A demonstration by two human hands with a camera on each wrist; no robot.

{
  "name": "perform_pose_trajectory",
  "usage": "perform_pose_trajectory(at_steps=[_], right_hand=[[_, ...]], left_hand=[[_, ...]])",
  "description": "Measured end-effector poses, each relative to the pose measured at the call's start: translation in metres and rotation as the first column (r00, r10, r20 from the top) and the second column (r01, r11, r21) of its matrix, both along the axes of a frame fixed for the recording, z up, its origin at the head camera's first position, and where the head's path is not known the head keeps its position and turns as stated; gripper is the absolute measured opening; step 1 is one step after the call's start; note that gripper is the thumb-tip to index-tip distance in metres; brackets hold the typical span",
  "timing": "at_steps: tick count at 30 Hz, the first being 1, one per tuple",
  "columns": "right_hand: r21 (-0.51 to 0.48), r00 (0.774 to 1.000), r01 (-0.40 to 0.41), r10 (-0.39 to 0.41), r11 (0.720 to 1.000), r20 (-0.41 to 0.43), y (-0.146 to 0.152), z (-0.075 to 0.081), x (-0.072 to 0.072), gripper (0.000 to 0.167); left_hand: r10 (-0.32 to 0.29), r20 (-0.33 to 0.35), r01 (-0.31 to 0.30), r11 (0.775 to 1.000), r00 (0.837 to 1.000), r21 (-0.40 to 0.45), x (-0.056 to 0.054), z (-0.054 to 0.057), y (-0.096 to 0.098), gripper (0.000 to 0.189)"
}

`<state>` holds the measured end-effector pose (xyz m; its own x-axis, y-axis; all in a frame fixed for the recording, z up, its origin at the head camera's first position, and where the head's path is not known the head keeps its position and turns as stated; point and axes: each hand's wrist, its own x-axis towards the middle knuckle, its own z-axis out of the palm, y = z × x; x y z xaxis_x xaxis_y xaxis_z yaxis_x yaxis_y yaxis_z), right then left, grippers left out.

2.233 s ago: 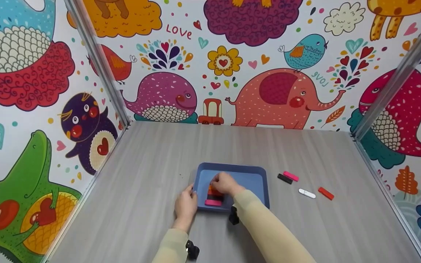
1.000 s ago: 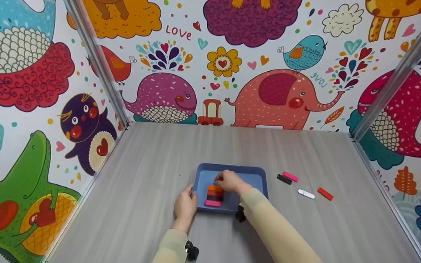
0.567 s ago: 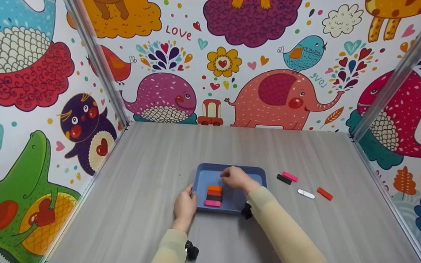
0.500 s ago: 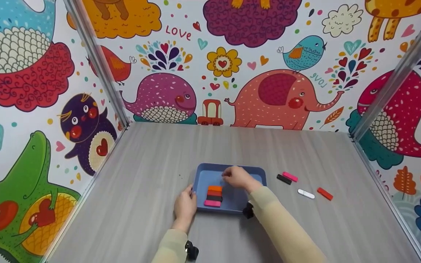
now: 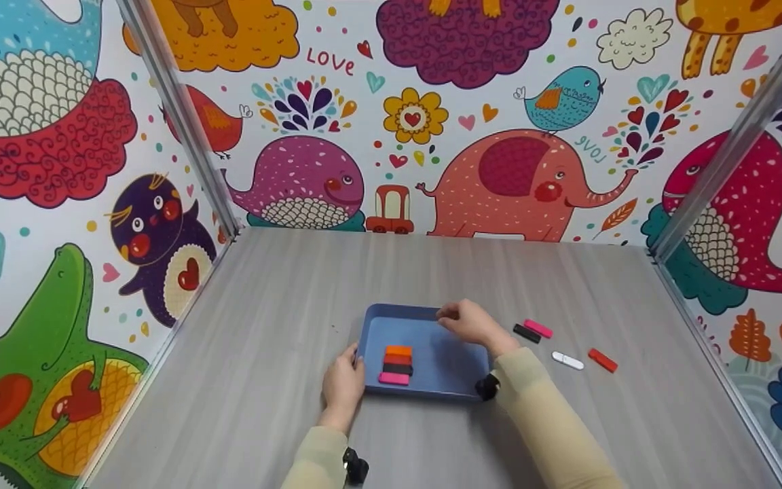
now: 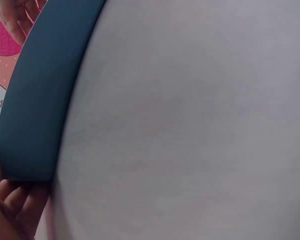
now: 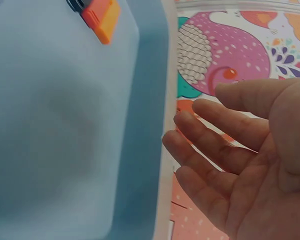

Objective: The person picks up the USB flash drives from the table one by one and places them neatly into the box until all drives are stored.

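Observation:
My left hand [image 5: 343, 384] holds the left wall of a shallow blue tray [image 5: 425, 392], with thumb and fingers at its edge; in the left wrist view the fingers [image 6: 27, 207] show past the end of the wall. My right hand [image 5: 469, 322] hangs over the tray's far right part, its fingers loosely bent and nothing in them, as the right wrist view shows. Inside the tray at the left, small flat USB sticks lie in a row: orange [image 5: 398, 350], red [image 5: 398, 360], black [image 5: 398, 369] and pink [image 5: 394, 378].
Right of the tray on the wood-grain table lie more USB sticks: pink [image 5: 538, 329] beside black [image 5: 527, 333], then white [image 5: 568, 360] and red [image 5: 603, 360]. Walls printed with cartoon animals and metal corner posts [image 5: 191, 136] bound the table at the back and sides.
The right hand has let go at the row's orange stick and moved right and away from me to the tray's far right side. The left hand stays at the tray.

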<state>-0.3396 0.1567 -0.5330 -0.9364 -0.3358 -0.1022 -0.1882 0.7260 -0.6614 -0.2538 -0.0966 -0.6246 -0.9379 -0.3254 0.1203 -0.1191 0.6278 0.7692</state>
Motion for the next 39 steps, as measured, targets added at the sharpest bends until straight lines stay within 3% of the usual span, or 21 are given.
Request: perform_pose_trajectory(at_steps=[9, 15, 27, 39], right_hand=[[-0.07, 1.0, 0.003, -0.005, 0.998, -0.029, 0.034, 0.01, 0.003, 0.028], [-0.108, 0.995, 0.084, -0.09, 0.991, -0.047, 0.064, 0.013, 0.007, 0.029], [-0.105, 0.988, 0.121, -0.13, 0.987, -0.087, 0.117, 0.015, 0.017, 0.031], [-0.063, 0.98, 0.187, -0.191, 0.98, -0.053, 0.177, 0.006, 0.033, 0.036]], left_hand=[[0.004, -0.001, -0.004, 1.0, 1.0, 0.005, -0.001, 0.0, 0.0, 0.035], [0.005, -0.003, -0.005, 1.0, 1.0, 0.002, -0.001, -0.001, 0.0, 0.035], [0.007, 0.019, -0.007, 1.0, 1.0, 0.006, 0.0, 0.0, 0.001, 0.035], [0.002, 0.024, -0.002, 1.0, 1.0, 0.019, 0.0, 0.002, 0.0, 0.036]])
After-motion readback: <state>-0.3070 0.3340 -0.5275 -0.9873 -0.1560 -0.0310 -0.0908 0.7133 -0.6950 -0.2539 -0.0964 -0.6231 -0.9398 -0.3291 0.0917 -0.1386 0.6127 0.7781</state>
